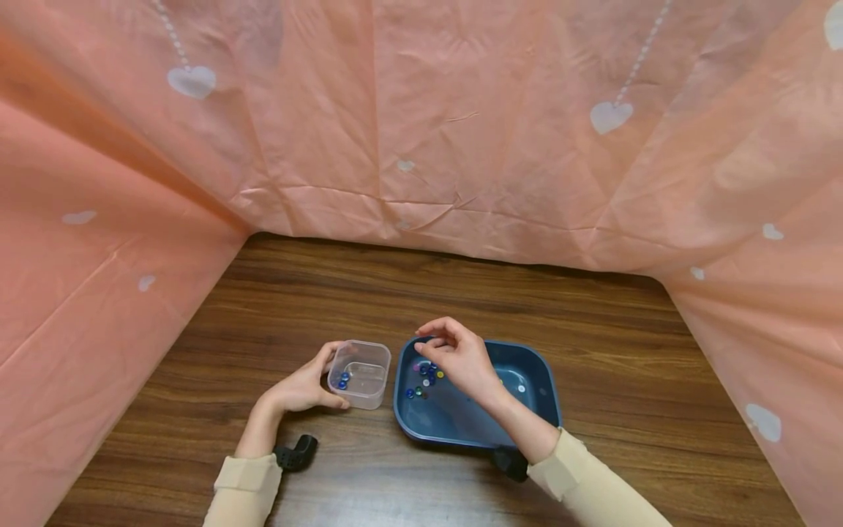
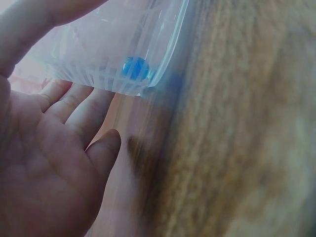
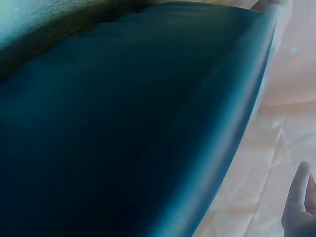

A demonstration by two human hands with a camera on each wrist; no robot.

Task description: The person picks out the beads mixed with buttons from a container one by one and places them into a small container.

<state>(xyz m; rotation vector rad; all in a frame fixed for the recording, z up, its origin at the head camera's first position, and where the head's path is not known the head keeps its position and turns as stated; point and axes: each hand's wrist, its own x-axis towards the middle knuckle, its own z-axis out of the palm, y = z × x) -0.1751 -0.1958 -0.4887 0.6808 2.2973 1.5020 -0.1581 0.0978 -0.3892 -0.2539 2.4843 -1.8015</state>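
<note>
My left hand (image 1: 301, 386) holds a clear plastic box (image 1: 369, 401), thumb at its near side and fingers around the far left corner. Several small blue beads (image 1: 343, 381) lie inside at its left; a blue bead (image 2: 136, 68) shows through the wall in the left wrist view. Over the left part of a dark blue tray (image 1: 454, 432) hovers my right hand (image 1: 464, 364), its fingers loosely bent, with a gap between thumb and index finger and nothing visible there. Beneath it, small colored beads (image 1: 431, 372) sit in the tray. Only fingertips (image 3: 297, 197) show in the right wrist view.
Box and tray stand side by side on a brown wood-grain table (image 1: 316, 293), a narrow gap between them. A white round piece (image 1: 522, 389) lies in the tray's right part. Pink cloth (image 1: 421, 110) with white hearts encloses the table at the back and sides.
</note>
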